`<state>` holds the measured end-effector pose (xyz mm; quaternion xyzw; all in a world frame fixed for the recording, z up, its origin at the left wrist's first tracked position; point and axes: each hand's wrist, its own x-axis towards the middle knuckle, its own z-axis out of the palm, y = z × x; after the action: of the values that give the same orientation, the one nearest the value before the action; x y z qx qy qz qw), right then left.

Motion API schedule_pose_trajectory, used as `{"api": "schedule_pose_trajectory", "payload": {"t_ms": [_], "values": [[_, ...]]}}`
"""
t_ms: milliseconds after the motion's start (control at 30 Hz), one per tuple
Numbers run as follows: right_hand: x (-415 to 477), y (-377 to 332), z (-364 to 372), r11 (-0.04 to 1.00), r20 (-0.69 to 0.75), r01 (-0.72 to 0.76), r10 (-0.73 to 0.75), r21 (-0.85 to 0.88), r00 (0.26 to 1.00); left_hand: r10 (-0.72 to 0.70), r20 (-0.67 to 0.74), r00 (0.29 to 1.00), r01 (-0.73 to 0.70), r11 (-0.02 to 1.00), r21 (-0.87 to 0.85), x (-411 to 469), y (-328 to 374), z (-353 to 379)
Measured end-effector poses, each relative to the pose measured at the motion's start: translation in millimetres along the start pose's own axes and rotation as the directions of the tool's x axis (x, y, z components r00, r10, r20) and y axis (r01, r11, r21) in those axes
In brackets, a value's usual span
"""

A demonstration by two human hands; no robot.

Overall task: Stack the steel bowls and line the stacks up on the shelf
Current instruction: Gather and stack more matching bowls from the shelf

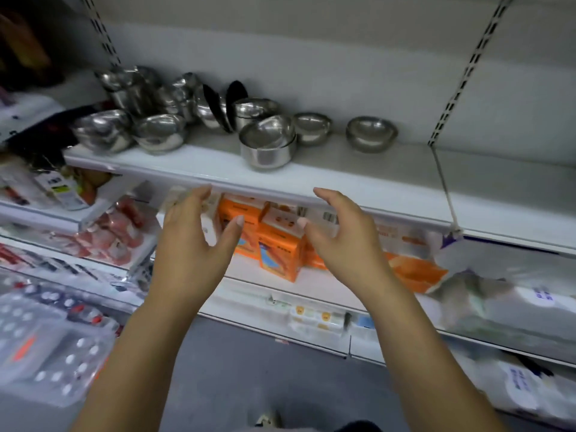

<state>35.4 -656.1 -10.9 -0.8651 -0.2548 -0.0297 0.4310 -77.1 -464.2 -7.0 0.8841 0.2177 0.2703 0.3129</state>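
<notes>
Left hand point(193, 241), right hand point(339, 241), one shelf point(343, 169)

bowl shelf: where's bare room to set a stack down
Bare patches on the shelf: the front strip between the left front bowls and the front stack; and the right end, from the rightmost bowl to the wire divider. Crowded: the left rear cluster, where bowls lean and touch one another.

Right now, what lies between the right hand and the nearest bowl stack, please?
Only bare shelf separates right hand from bowl stack, per the head view.
</notes>
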Motion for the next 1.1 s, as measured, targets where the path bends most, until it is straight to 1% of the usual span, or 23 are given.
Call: {"api": "schedule_pose_trajectory", "payload": {"t_ms": [133, 333, 433, 600, 733, 900, 1000, 1100], "values": [[13, -19, 27, 0.999, 0.019, -0.036, 0.036, -0.001, 0.999, -0.002, 0.023, 1.000, 0.003, 0.998, -0.057, 25, -24, -14], [37, -28, 36, 0.995, 0.021, -0.101, 0.101, -0.020, 0.995, 0.038, 0.080, 0.996, -0.027, 0.992, -0.127, 61, -33, 5], [54, -26, 36, 0.990, -0.008, -0.140, 0.140, -0.005, 0.990, 0.044, 0.111, 0.993, -0.026, 0.987, -0.157, 79, -30, 18], [100, -26, 45, 0.986, -0.052, -0.159, 0.161, 0.040, 0.986, 0.022, 0.106, 0.994, 0.001, 0.976, -0.218, 115, -33, 29], [146, -20, 51, 0.983, -0.113, -0.166, 0.174, 0.083, 0.978, -0.008, 0.184, 0.983, 0.062, 0.955, -0.290, 150, -37, 34], [190, -12, 54, 0.975, -0.139, -0.187, 0.203, 0.117, 0.969, 0.014, 0.268, 0.963, 0.074, 0.947, -0.313, 186, -47, 55], [211, -6, 57, 0.973, -0.125, -0.206, 0.219, 0.105, 0.968, 0.039, 0.317, 0.948, 0.077, 0.935, -0.345, 200, -55, 71], [227, -1, 60, 0.963, -0.085, -0.252, 0.260, 0.092, 0.962, 0.086, 0.332, 0.939, 0.062, 0.910, -0.410, 214, -57, 83]]}}
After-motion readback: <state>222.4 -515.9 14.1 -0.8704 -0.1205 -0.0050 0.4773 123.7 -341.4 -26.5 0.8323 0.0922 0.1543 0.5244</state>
